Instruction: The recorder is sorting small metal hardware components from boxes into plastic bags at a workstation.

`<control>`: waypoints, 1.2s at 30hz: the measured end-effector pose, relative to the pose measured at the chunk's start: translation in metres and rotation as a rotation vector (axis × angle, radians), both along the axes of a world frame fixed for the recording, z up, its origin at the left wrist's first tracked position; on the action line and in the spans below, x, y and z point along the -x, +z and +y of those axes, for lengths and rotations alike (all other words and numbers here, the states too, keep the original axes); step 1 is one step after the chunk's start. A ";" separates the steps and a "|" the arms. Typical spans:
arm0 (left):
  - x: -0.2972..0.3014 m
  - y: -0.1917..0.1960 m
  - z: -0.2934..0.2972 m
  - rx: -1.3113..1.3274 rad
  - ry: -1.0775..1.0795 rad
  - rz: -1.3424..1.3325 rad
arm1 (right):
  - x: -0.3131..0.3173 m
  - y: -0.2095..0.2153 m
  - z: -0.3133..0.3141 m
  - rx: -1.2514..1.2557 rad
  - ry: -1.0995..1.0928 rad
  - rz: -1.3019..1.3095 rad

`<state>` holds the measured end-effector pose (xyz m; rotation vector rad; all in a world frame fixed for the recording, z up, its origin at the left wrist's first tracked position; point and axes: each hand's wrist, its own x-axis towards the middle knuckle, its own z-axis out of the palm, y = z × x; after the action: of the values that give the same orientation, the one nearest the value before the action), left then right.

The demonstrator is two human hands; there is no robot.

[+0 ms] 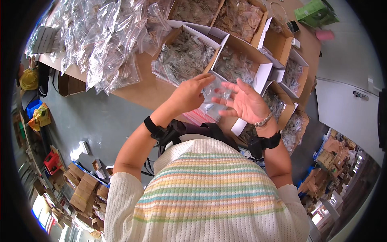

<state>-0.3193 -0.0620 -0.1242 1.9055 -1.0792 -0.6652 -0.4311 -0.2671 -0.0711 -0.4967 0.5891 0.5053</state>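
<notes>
My left hand (190,94) and my right hand (241,101) are raised together over the brown table (139,90). Between them is a small clear plastic bag (213,96) with small pale parts inside. The left hand's fingers rest on the bag's near side, and the right hand's fingers are spread against its other side. Both wrists wear black bands, and the right wrist also has a metal bracelet. Just beyond the hands stand open cardboard boxes (238,60) filled with more clear bags.
A heap of clear plastic bags (100,36) covers the table's left end. More open boxes (278,44) line the right side. A green pouch (316,13) lies at the far corner. Flat cardboard pieces (82,189) and a red crate (52,161) sit on the grey floor.
</notes>
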 end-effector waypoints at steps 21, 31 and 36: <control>-0.007 -0.007 0.007 -0.013 0.049 -0.051 | 0.030 -0.162 0.040 1.654 1.006 -0.449; -0.009 0.001 0.013 0.012 -0.039 0.040 | 0.020 -0.007 0.047 1.638 0.251 -0.644; -0.011 0.021 0.013 -0.143 -0.066 0.275 | 0.030 -0.041 0.024 2.080 0.321 -0.691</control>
<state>-0.3088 -0.0494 -0.1036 1.8372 -0.9426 -1.0329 -0.4608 -0.2430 -0.1122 -2.6302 0.1388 -0.2194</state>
